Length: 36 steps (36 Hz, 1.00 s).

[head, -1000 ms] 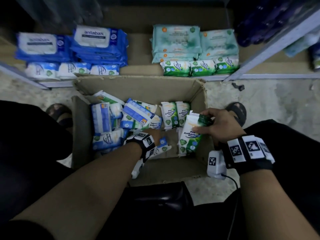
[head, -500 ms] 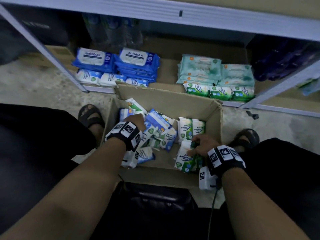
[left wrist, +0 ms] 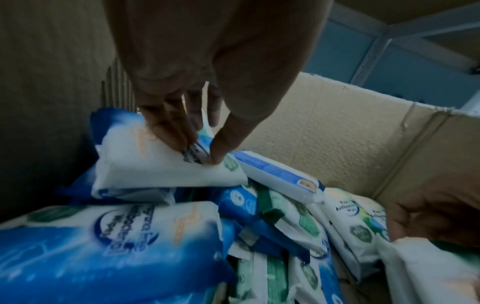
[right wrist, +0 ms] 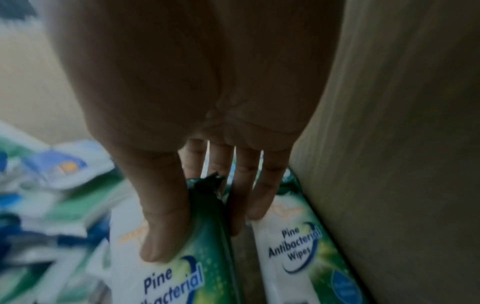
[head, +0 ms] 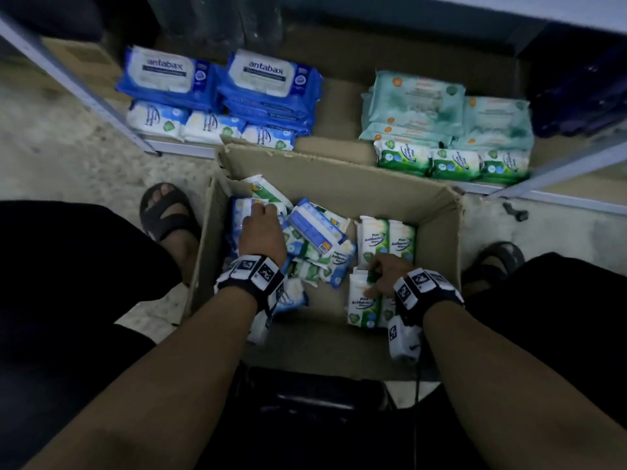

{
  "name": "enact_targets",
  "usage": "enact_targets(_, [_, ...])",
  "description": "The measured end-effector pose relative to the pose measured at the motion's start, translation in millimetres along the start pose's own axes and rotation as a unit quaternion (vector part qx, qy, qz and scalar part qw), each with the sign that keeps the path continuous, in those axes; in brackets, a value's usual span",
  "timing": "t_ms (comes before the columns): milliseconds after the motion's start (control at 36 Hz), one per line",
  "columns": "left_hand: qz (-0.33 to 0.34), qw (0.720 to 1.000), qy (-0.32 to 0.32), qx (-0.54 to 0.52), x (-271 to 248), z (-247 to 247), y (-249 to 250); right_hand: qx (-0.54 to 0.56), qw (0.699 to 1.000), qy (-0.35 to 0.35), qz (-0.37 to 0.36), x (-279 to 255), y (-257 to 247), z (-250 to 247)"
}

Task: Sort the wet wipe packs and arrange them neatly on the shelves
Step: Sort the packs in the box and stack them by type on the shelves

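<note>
An open cardboard box (head: 339,174) on the floor holds several loose wet wipe packs. My left hand (head: 261,225) reaches into its far left corner, where its thumb and fingers (left wrist: 168,131) pinch a blue-and-white pack (left wrist: 161,170) lying on top of the pile. At the near right wall, my right hand (head: 381,274) grips the top end of a green pine pack (right wrist: 205,236) between thumb and fingers. A second pine pack (right wrist: 298,248) lies beside it against the box wall. Two more pine packs (head: 386,239) stand further back.
On the bottom shelf behind the box, blue antabax packs (head: 268,79) are stacked at left with small blue-and-white packs (head: 210,127) in front. Teal packs (head: 414,103) sit at right behind a row of green packs (head: 454,164). Sandalled feet (head: 166,212) flank the box.
My left hand has moved from the box's middle to its far left corner and taken hold of a pack. My right hand has lowered the green pack into the near right corner.
</note>
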State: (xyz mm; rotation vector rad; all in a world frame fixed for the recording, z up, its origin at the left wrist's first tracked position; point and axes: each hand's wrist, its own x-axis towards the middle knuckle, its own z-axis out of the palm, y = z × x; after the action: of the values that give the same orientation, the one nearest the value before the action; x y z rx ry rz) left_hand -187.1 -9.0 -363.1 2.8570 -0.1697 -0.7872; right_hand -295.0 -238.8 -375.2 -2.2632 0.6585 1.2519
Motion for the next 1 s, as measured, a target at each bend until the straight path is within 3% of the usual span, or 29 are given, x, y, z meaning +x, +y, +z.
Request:
enact_targets(222, [0.018, 0.995, 0.038, 0.087, 2.4, 9.2, -1.8, -0.083, 0.996, -0.003, -0.036, 14.6, 8.1, 3.2])
enact_targets(389, [0.01, 0.998, 0.022, 0.065, 9.0, 7.8, -1.5, -0.186, 0.981, 0.009, -0.05, 16.5, 8.4, -8.5])
enact_targets(639, [0.006, 0.998, 0.015, 0.059, 10.8, 10.8, -1.7, -0.307, 0.944, 0.091, -0.077, 4.7, -10.4, 10.7])
enact_targets(778, [0.013, 0.998, 0.026, 0.055, 9.1, 9.8, -3.2, -0.295, 0.935, 0.033, -0.196, 5.4, -19.2, 22.6])
enact_targets(861, [0.014, 0.998, 0.028, 0.048, 7.0, 9.1, -4.7, -0.303, 0.936, -0.02, -0.176, 8.9, -22.2, 35.9])
enact_targets(1000, [0.011, 0.999, 0.024, 0.032, 5.2, 7.9, -6.0, -0.318, 0.935, -0.051, -0.146, 15.8, -11.6, 52.2])
